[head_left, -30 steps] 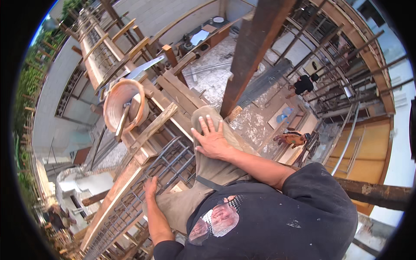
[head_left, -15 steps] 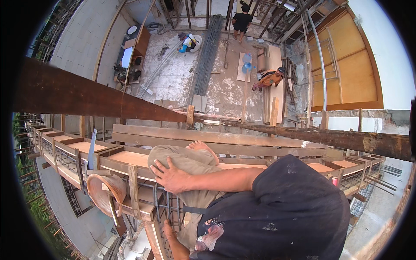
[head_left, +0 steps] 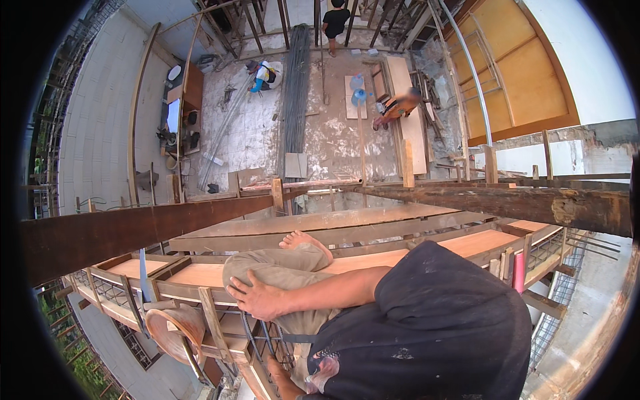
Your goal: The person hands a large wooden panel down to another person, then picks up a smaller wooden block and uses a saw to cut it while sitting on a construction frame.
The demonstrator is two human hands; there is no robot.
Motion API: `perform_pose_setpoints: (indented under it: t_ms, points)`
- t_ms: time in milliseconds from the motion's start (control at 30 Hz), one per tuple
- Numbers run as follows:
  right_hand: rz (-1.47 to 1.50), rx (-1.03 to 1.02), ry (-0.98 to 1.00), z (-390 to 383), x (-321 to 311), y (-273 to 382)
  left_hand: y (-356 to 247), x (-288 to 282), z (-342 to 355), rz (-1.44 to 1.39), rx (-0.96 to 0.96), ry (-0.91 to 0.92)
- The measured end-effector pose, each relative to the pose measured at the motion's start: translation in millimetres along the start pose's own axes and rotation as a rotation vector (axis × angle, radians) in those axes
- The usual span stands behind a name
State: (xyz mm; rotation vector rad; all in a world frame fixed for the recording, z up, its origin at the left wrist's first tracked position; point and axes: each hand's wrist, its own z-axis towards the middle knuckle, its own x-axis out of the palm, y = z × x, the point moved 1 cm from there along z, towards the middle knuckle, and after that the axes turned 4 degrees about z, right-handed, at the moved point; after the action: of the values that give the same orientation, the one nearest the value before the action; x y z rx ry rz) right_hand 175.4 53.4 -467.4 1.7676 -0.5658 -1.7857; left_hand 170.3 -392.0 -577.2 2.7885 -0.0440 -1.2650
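While a bent knee in tan trousers (head_left: 267, 262) rests over the timber formwork (head_left: 197, 273), the right hand (head_left: 259, 298) lies palm down on that knee — fingers fairly wide, pressed to the cloth. Left hand (head_left: 283, 381) is low, just beside the rebar cage (head_left: 268, 340); its fingers are mostly hidden, so can't tell if it grips a bar. Cage sits in the formwork below the right hand, between the bucket (head_left: 159, 327) and the black shirt (head_left: 427, 327). Bucket is pinkish-brown, tilted, with a long piece poking over its rim; saw blade (head_left: 144, 277) stands just behind. Bare foot (head_left: 307, 245) past the knee, dark beam (head_left: 133, 233) crossing at left. Floor (head_left: 333, 130) below — person in black (head_left: 335, 23) standing near the top, person in white and blue (head_left: 263, 77) left of a long grey bar bundle (head_left: 297, 100), person in orange (head_left: 399, 108) by pale planks (head_left: 415, 137).
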Motion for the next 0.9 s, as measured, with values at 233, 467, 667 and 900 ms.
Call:
perform_pose_setpoints:
  t_ms: [233, 467, 667, 900]
  points:
    - [-0.003, 0.013, -0.041, -1.9, 9.8, -5.6, -71.4, -9.2, -54.0, 0.433, -0.264, -0.462]
    - [0.039, -0.004, -0.023, 2.9, 0.9, 2.7, -66.8, -0.6, -17.1, 0.173, 0.304, -0.486]
    - [0.072, 0.031, -0.014, 2.4, 11.4, -5.1, -79.8, -10.4, 13.9, -0.368, 0.194, 0.032]
    - [0.06, 0.021, -0.018, 4.3, 6.5, -0.9, -62.3, -17.8, 43.7, 0.321, 0.435, 0.246]
